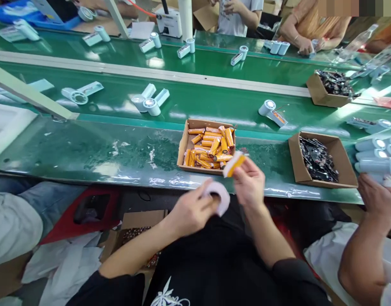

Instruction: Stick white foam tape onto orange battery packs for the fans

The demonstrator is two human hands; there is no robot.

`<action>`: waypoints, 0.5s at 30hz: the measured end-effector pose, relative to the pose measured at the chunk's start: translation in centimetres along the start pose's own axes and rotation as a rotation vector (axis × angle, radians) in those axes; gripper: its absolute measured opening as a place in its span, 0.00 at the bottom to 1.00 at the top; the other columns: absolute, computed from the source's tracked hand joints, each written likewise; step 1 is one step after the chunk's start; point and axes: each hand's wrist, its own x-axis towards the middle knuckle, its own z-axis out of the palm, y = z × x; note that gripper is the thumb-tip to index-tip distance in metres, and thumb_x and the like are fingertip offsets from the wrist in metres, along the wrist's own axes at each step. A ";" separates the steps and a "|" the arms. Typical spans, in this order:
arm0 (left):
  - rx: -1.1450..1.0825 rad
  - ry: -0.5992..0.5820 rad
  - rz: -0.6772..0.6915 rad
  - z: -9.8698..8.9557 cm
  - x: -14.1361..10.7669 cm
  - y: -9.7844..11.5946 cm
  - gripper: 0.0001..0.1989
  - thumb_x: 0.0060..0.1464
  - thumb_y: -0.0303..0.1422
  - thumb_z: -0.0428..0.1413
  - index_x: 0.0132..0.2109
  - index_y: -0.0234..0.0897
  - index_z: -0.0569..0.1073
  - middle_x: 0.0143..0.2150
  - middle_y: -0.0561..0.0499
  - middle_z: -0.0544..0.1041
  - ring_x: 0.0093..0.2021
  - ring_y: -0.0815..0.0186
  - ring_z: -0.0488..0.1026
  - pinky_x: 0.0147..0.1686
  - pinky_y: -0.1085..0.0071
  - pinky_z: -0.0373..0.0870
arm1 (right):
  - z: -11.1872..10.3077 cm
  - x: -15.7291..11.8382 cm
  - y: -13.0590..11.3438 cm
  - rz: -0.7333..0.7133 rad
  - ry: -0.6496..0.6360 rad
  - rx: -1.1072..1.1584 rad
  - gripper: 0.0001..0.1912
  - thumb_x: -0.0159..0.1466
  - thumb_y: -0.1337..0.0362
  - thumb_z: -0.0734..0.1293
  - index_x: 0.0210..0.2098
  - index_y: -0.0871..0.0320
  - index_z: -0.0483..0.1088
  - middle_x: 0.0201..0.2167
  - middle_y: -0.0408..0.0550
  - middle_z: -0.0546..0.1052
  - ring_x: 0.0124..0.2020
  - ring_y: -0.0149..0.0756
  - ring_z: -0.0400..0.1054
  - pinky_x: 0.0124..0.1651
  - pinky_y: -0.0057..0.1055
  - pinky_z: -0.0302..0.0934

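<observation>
My left hand (193, 209) is closed around a roll of white tape (225, 199), its fingers through the core, just in front of the table edge. In the fingers of my right hand (250, 182) is an orange-wrapped battery (238, 165) with a white strip along one side. Whether the strip is tape stuck to it is too blurred to tell. Both hands are raised and apart from each other. Directly beyond them, an open cardboard box (182, 155) holds many similar orange batteries (211, 144) with thin wires.
Pale blue fan-like parts (152, 107) lie spaced along the green conveyor (198, 102). A cardboard box (296, 163) of black parts stands to the right, near a co-worker's hand (377, 193) and several pale blue cylinders (370, 146). More people work across the line.
</observation>
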 end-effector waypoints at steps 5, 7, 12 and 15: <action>0.179 -0.015 -0.302 -3.8 -7.0 -9.2 0.14 0.64 0.24 0.54 0.53 0.33 0.79 0.49 0.40 0.83 0.68 0.46 0.71 0.69 0.42 0.70 | -5.7 5.3 -5.5 -0.212 0.088 0.084 0.23 0.57 0.62 0.81 0.52 0.43 0.79 0.47 0.41 0.83 0.48 0.33 0.80 0.49 0.27 0.76; 0.151 -0.078 -0.507 -4.8 -10.0 -13.9 0.17 0.65 0.32 0.53 0.56 0.34 0.79 0.53 0.38 0.83 0.72 0.43 0.65 0.65 0.40 0.71 | -7.8 5.0 -5.5 -0.134 0.064 0.084 0.27 0.55 0.64 0.81 0.53 0.40 0.78 0.45 0.40 0.82 0.47 0.32 0.80 0.45 0.25 0.76; 0.077 0.040 -0.739 -3.8 -8.3 -20.6 0.20 0.65 0.41 0.52 0.58 0.39 0.78 0.57 0.41 0.81 0.67 0.49 0.70 0.67 0.46 0.67 | -12.4 1.6 -3.0 -0.064 0.123 -0.013 0.28 0.52 0.66 0.83 0.46 0.35 0.72 0.43 0.41 0.82 0.42 0.41 0.82 0.36 0.34 0.78; 0.144 -0.021 -0.765 -2.4 -0.1 -25.0 0.23 0.69 0.42 0.46 0.61 0.36 0.76 0.61 0.40 0.79 0.63 0.54 0.71 0.68 0.55 0.64 | -13.8 1.4 -2.7 -0.073 0.157 -0.060 0.27 0.52 0.65 0.83 0.43 0.38 0.70 0.42 0.42 0.82 0.42 0.44 0.82 0.34 0.37 0.78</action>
